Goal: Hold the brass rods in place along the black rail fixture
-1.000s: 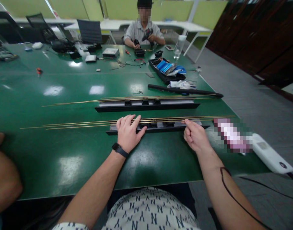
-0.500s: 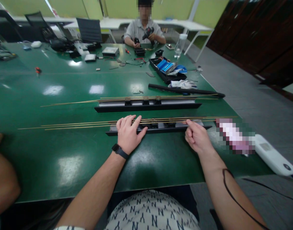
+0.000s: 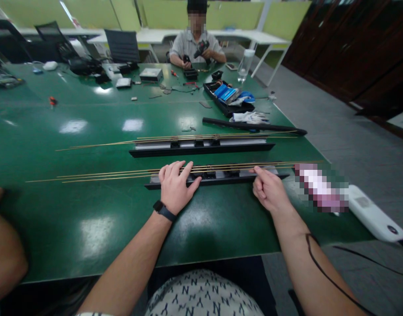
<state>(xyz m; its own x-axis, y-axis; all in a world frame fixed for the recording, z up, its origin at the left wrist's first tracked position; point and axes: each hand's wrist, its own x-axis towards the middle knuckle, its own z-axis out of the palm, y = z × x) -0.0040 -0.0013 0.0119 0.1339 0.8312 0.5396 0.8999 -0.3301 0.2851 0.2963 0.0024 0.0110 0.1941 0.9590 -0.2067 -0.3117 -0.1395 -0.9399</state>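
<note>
My left hand [image 3: 175,186] lies with fingers spread across several thin brass-coloured rods [image 3: 106,176] and the nearer black-and-silver channel [image 3: 217,180]. The rods run lengthwise over the channel and stick out well past its left end. At the channel's right part, my right hand [image 3: 270,188] is closed, thumb and forefinger pinching what looks like the end of one rod. Beyond lies a second, similar channel [image 3: 201,151] with its own thin rods [image 3: 99,144] on top. Dark blocks sit inside both channels. My left palm hides part of the nearer one.
On the green table [image 3: 99,232], a long black strip [image 3: 270,127], white gloves [image 3: 249,117] and a black tray [image 3: 232,109] lie farther back. A white device [image 3: 376,215] is at right. Across sits a person [image 3: 197,46] holding a drill; another person's arm [image 3: 5,245] rests at left.
The view has tilted slightly, so the table appears a little lower. Both hands keep nearly the same position on the rods and channel.
</note>
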